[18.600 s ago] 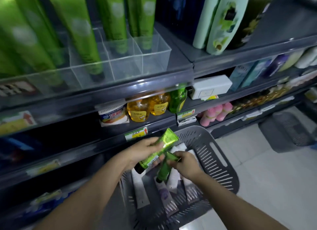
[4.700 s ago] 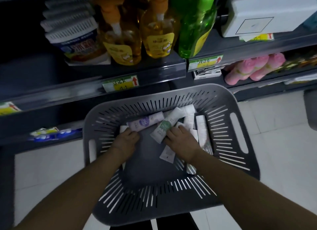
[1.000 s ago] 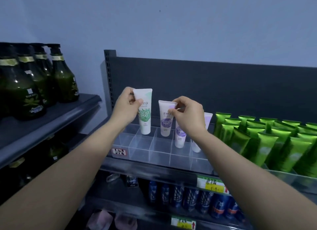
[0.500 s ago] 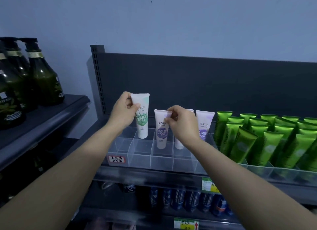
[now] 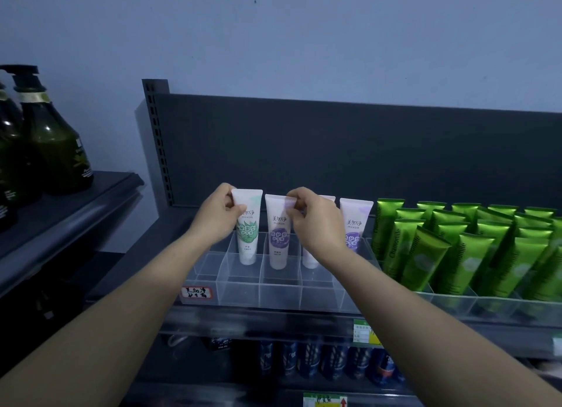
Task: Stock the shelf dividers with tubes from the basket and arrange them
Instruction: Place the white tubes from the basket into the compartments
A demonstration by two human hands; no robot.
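Observation:
A clear plastic divider tray sits on the top shelf. My left hand grips the top of a white tube with a green leaf label, which stands cap-down in a rear compartment. Just to its right, my right hand pinches the top edge of a white tube with a purple label, also standing in the tray. A third tube is mostly hidden behind my right hand. A further purple-label tube stands free at the tray's right end. The basket is out of view.
Several green Chamomile tubes fill a second divider tray to the right. Dark green pump bottles stand on a separate shelf at left. Blue packages line the shelf below. A dark back panel rises behind the tubes.
Both hands have lowered their tubes slightly deeper into the divider compartments. The view has shifted a little to the right.

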